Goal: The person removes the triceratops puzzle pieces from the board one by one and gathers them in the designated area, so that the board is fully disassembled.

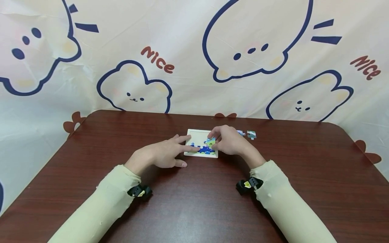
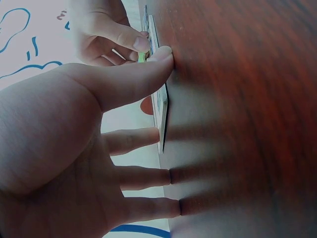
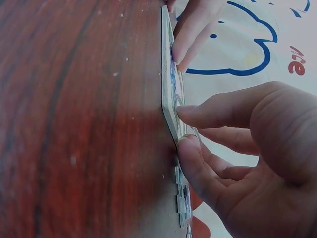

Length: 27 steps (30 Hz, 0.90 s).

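Note:
A white puzzle tray (image 1: 199, 134) lies on the table, its lower part filled with blue and green pieces (image 1: 206, 150). My left hand (image 1: 165, 152) is spread with straight fingers; fingertips rest on the tray's left side and on the pieces, and the thumb points toward the table. At the tray's right side my right hand (image 1: 229, 141) pinches a green and yellow puzzle piece (image 1: 210, 142) between thumb and fingers, over the tray. In the right wrist view the right hand's fingertips partly hide this piece, close to the tray edge (image 3: 168, 111).
Loose puzzle pieces lie on the brown table (image 1: 194, 202) just right of the tray, one (image 1: 251, 134) in full sight and another (image 1: 241, 132) partly behind the right hand. A patterned cloth (image 1: 188, 33) hangs behind the table's far edge.

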Each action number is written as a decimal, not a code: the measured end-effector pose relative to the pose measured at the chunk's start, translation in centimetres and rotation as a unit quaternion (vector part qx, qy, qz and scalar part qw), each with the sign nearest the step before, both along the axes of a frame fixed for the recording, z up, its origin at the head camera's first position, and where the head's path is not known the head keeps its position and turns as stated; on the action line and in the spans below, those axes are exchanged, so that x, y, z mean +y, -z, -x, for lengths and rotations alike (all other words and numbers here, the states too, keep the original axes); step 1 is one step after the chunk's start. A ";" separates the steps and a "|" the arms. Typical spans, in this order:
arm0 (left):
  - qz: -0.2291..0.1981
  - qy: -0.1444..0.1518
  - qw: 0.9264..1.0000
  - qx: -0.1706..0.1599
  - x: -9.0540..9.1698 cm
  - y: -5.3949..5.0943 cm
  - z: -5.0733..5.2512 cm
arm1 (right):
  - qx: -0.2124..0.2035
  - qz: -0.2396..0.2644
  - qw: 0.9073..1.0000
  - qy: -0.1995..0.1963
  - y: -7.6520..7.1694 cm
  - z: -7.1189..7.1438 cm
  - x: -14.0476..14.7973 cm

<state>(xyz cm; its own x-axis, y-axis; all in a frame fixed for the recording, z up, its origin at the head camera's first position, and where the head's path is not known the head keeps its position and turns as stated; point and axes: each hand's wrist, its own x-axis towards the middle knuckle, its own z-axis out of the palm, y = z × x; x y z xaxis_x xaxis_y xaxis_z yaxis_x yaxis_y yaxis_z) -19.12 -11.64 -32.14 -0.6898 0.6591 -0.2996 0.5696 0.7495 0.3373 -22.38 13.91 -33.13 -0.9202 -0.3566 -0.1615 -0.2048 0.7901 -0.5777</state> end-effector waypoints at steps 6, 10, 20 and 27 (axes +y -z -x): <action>0.001 0.003 1.000 0.001 0.0 0.0 0.0 | 0.004 0.004 1.000 0.004 0.1 0.2 0.1; 0.000 0.004 1.000 0.002 -0.1 0.0 -0.1 | 0.015 0.002 1.000 0.003 0.0 0.2 0.2; 0.002 0.002 1.000 0.002 0.0 -0.1 -0.1 | 0.024 0.018 1.000 0.000 -0.8 0.1 1.0; 0.001 0.003 1.000 0.000 0.0 -0.1 -0.1 | 0.042 0.015 0.999 0.013 -1.0 0.1 2.1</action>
